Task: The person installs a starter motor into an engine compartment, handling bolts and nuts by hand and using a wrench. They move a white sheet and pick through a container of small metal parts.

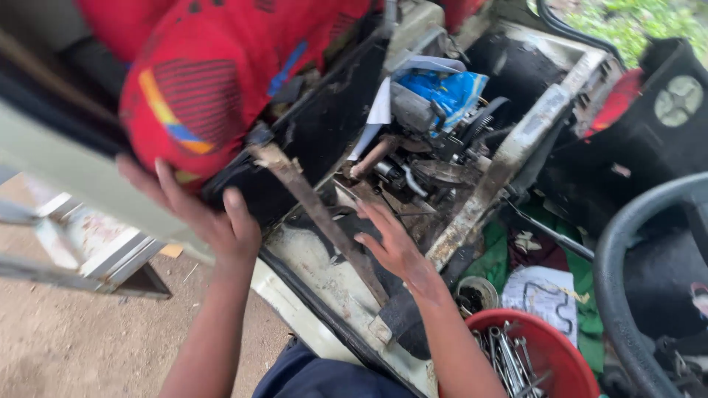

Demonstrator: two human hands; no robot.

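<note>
My left hand (203, 214) is raised with its fingers spread, pressing against the underside of a tilted red seat cushion (214, 74) with coloured stripes. My right hand (391, 239) reaches out flat, fingers apart, over the rim of an open engine bay (413, 162). It holds nothing and lies beside a rusty metal prop bar (317, 214) that runs diagonally across the worn white frame (317, 273). Inside the bay are greasy engine parts and a blue plastic bag (446, 88).
A red bowl (546, 354) holding several spanners sits at the lower right. A black steering wheel (627, 287) curves along the right edge. Green cloth and a white paper (542, 295) lie on the floor. Bare dirt ground (74, 339) shows at the lower left.
</note>
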